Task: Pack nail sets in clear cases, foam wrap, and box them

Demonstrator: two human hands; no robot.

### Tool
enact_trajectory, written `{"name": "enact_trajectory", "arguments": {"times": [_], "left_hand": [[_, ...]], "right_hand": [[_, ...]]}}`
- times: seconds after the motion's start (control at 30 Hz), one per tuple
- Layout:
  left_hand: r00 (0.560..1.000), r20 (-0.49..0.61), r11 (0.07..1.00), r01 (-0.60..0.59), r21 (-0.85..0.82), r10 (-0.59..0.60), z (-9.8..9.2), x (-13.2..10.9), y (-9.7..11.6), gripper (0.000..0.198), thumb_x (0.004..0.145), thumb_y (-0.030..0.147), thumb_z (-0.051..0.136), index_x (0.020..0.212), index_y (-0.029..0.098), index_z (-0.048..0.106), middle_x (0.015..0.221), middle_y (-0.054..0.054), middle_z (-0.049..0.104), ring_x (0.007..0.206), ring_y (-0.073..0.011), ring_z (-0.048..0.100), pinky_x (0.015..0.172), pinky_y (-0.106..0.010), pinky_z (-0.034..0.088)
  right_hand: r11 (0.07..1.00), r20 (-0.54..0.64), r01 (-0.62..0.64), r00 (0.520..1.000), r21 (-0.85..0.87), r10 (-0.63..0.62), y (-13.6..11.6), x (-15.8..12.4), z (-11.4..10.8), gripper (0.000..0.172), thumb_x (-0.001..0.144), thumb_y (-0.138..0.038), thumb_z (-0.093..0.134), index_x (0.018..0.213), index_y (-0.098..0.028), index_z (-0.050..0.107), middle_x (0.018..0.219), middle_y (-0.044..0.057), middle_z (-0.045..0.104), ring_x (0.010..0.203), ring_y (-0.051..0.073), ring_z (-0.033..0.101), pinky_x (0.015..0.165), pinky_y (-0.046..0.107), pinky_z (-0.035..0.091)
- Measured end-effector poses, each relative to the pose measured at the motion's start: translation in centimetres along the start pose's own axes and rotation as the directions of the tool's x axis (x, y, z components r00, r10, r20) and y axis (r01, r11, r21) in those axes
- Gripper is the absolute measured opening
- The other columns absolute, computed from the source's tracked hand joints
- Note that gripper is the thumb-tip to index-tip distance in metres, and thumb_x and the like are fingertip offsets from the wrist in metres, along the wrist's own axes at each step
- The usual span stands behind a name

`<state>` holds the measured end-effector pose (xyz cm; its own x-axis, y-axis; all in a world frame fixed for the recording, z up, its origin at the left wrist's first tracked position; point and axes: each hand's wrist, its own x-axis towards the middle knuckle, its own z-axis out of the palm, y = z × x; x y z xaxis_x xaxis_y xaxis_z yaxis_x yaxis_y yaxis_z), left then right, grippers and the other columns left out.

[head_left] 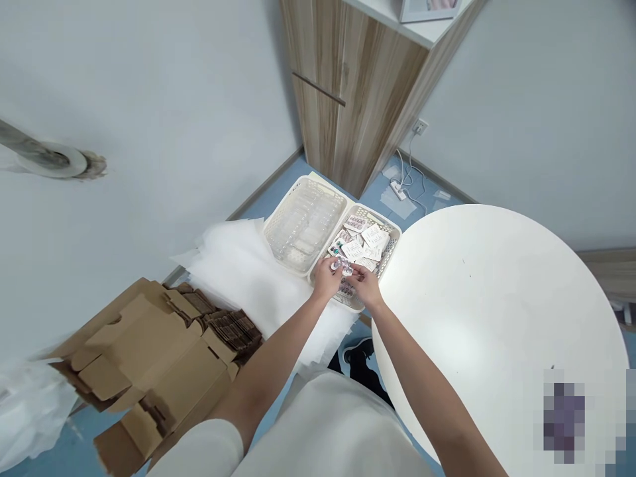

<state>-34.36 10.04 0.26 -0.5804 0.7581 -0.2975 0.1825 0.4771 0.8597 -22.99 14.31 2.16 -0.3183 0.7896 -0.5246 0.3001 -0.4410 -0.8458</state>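
Both my hands meet over the near end of a white plastic basket [395, 237]. My left hand [326, 278] pinches the left side of a small white card with shiny purple-pink pieces [342, 266]. On the card's right edge, the fingers of my right hand [365, 283] are closed as well. Inside the basket lie several similar cards [356, 223], one with green pieces [336, 248], and white printed cards [374, 236]. What the shiny pieces are is too small to tell.
A second white basket [271, 232] with clear plastic trays [305, 218] stands left of the first. White sheets [233, 265] and flattened brown cardboard boxes [163, 344] lie at left. A round white table [497, 285] stands right. Behind are a wooden cabinet [358, 86] and a power strip [398, 190].
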Motion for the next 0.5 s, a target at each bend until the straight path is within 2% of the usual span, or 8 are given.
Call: {"name": "enact_trajectory", "arguments": {"times": [0.2,0.37,0.5], "left_hand": [[0.997,0.083,0.951,0.022,-0.308,0.004,-1.2,-1.7,-0.2,0.035,0.069,0.012,0.057,0.103,0.015,0.049,0.105,-0.008,0.055,0.086,-0.0133,0.058,0.077,-0.027,0.046],[0.992,0.128,0.941,0.028,-0.337,0.016,-2.3,-3.9,0.5,0.035,0.067,0.015,0.06,0.1,0.016,0.048,0.105,-0.006,0.054,0.085,-0.0121,0.059,0.075,-0.026,0.047],[0.988,0.147,0.928,0.005,-0.373,0.053,-2.0,-5.5,1.1,0.037,0.067,0.018,0.061,0.101,0.016,0.047,0.101,-0.006,0.053,0.08,-0.0109,0.059,0.074,-0.025,0.047]], "right_hand": [[0.999,-0.005,0.039,0.999,0.009,-0.039,0.2,-2.0,-0.7,0.054,0.059,-0.028,0.06,0.11,-0.022,0.045,0.087,0.0,0.047,0.059,0.007,0.051,0.057,0.025,0.046],[0.996,-0.013,0.092,0.996,-0.018,-0.092,-0.4,-3.8,-1.7,0.049,0.062,-0.029,0.058,0.11,-0.023,0.048,0.092,0.001,0.048,0.062,0.008,0.05,0.06,0.024,0.045],[0.991,-0.014,0.13,0.991,-0.031,-0.13,-0.9,-5.2,-2.8,0.045,0.062,-0.029,0.057,0.106,-0.022,0.052,0.092,0.002,0.05,0.064,0.009,0.051,0.062,0.026,0.045]]}}
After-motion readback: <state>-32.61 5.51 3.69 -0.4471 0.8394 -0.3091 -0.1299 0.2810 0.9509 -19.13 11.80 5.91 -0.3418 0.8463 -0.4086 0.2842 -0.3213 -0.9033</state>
